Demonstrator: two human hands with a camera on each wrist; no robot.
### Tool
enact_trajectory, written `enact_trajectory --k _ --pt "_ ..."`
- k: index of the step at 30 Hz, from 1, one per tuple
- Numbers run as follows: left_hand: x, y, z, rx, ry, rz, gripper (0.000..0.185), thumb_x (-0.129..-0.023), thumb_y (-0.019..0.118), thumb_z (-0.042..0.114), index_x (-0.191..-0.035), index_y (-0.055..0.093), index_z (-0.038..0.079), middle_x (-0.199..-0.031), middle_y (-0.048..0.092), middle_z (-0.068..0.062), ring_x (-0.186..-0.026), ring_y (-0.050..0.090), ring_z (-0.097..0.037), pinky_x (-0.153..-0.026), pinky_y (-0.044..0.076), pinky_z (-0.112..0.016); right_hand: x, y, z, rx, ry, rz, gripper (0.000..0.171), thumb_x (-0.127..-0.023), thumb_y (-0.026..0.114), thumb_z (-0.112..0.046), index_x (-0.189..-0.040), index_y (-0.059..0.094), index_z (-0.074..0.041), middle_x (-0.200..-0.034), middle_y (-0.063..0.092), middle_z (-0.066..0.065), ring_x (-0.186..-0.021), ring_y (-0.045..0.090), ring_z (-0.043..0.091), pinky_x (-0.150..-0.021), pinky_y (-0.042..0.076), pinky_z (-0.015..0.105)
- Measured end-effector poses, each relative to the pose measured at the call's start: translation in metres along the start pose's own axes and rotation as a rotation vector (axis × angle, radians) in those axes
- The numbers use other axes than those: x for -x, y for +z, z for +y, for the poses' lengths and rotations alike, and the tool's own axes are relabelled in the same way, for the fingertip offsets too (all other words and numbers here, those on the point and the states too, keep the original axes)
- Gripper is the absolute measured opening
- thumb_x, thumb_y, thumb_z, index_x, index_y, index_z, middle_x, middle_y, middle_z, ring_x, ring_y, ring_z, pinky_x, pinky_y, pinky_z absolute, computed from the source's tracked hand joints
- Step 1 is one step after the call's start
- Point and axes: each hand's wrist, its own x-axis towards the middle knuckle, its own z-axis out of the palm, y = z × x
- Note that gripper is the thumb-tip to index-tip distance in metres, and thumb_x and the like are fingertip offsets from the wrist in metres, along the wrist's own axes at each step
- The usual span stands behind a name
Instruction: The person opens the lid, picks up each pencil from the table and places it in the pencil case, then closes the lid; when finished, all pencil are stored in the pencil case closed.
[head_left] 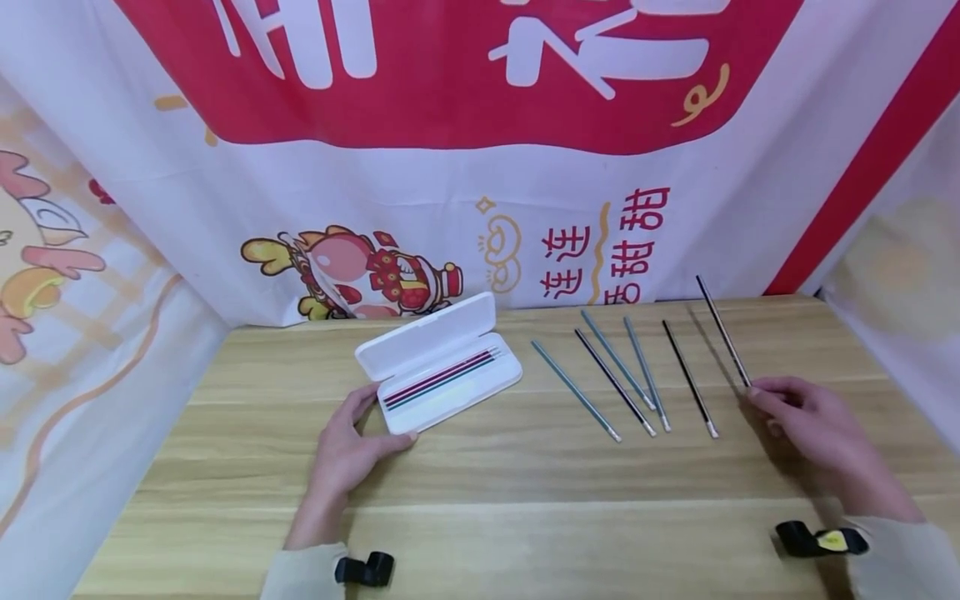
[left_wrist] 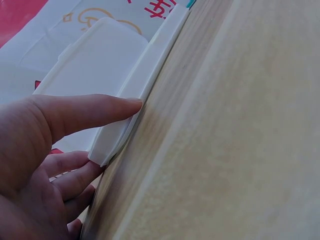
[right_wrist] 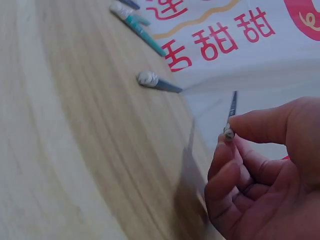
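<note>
In the head view, a white plastic pencil case point(head_left: 465, 400) lies with its lid point(head_left: 427, 337) raised at the back. Several pencils point(head_left: 437, 380), dark red and teal, lie side by side inside it. My left hand point(head_left: 352, 446) grips the case's left end, thumb on the front edge and fingers behind the corner. At the right, my right hand point(head_left: 813, 421) pinches a black pencil point(head_left: 722, 329) by its eraser end between thumb and fingers. That pencil slants up and away, its shadow falling on the table. The right wrist view shows its white eraser point(right_wrist: 229, 133) at the fingertips.
Between the hands, several pencils lie spread on the wooden table point(head_left: 525, 533): a black one point(head_left: 690, 379), a dark one point(head_left: 615, 382) and teal ones such as the leftmost point(head_left: 576, 390). A printed cloth point(head_left: 420, 183) hangs along the table's back edge.
</note>
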Motion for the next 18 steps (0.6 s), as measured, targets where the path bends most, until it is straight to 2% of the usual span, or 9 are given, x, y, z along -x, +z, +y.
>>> enact_trajectory --k 4,11,15,18 --pt "0.000 0.000 0.001 -0.008 0.007 0.007 0.102 -0.079 0.096 0.036 -0.164 0.042 0.022 -0.174 0.040 -0.013 -0.166 0.024 -0.042 -0.132 0.015 -0.072 0.003 0.000 -0.004 -0.052 -0.034 -0.025 0.066 -0.113 0.049 -0.050 -0.152 0.047 0.003 -0.108 0.065 -0.006 -0.088 0.061 0.010 -0.071 0.059 0.027" --pt "0.000 0.000 0.001 -0.017 0.015 0.009 0.102 -0.079 0.096 0.035 -0.164 0.042 0.020 -0.174 0.041 -0.013 -0.165 0.025 -0.042 -0.132 0.015 -0.073 0.009 0.007 -0.015 -0.135 -0.130 -0.042 0.055 -0.113 0.053 -0.041 -0.146 0.050 0.002 -0.108 0.070 -0.014 -0.093 0.067 0.006 -0.078 0.064 0.026" --pt "-0.001 0.001 0.000 -0.019 0.023 0.008 0.103 -0.078 0.096 0.036 -0.165 0.042 0.020 -0.173 0.040 -0.014 -0.165 0.026 -0.042 -0.131 0.016 -0.073 0.012 0.013 -0.027 -0.112 -0.142 -0.047 0.055 -0.112 0.055 -0.042 -0.148 0.050 0.000 -0.113 0.072 -0.009 -0.095 0.068 0.007 -0.078 0.064 0.026" --pt "-0.001 0.000 -0.002 -0.016 0.029 0.009 0.104 -0.078 0.096 0.035 -0.165 0.042 0.020 -0.173 0.040 -0.014 -0.165 0.026 -0.042 -0.132 0.016 -0.072 0.012 0.019 -0.039 -0.079 -0.141 -0.054 0.056 -0.112 0.055 -0.044 -0.149 0.051 -0.002 -0.121 0.071 0.002 -0.096 0.068 0.010 -0.079 0.064 0.027"
